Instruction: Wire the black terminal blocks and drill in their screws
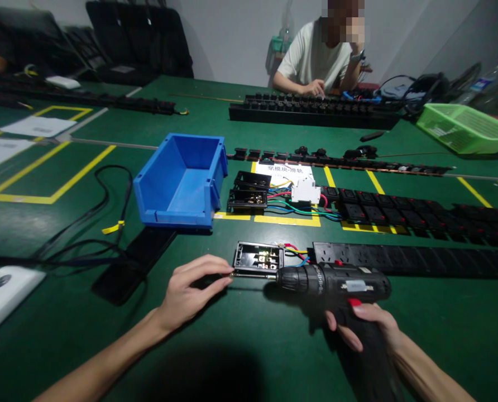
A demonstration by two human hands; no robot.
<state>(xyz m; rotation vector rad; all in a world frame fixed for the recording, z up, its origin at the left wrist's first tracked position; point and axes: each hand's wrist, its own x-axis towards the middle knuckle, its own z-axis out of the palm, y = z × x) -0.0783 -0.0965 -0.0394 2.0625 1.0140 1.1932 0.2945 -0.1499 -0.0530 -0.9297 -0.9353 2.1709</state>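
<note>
My right hand [377,326] is wrapped round the grip of a black cordless drill [336,279], which lies level and points left. A long screwdriver bit [255,276] sticks out of its chuck. At the bit's tip, the thumb and fingers of my left hand [192,285] pinch what looks like a small screw [232,274], mostly hidden. Just behind the bit lies an open black socket housing [259,257] with brass contacts. Red, yellow and blue wires [297,254] run from it to a black power strip [358,255] on the right.
A blue bin [177,178] stands left of centre, beside a black cable [106,245]. Behind the drill lie wired socket modules [249,199], a white breaker [305,191] and strips of sockets [383,209]. A green basket [462,128] stands far right; a person [316,58] sits opposite.
</note>
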